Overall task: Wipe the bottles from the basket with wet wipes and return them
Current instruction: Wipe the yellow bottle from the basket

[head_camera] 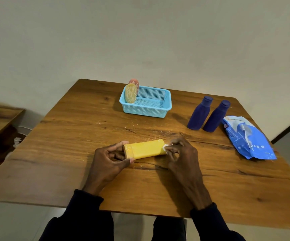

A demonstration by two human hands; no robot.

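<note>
A flat yellow bottle (pixel 145 149) lies sideways just above the wooden table (pixel 71 136), held between both hands. My left hand (pixel 108 160) grips its cap end between finger and thumb. My right hand (pixel 180 153) pinches a small white wet wipe (pixel 166 147) against the bottle's other end. The light blue basket (pixel 165 108) stands at the back of the table with a cream bottle (pixel 130 93) and a pink bottle (pixel 134 83) upright in its left end. Two dark blue bottles (pixel 199 113) (pixel 216 117) stand on the table to the right of the basket.
A blue wet-wipe pack (pixel 246 138) lies open near the table's right edge. White crumbs are scattered across the middle of the table. A lower wooden surface (pixel 0 122) with something green on it sits to the left.
</note>
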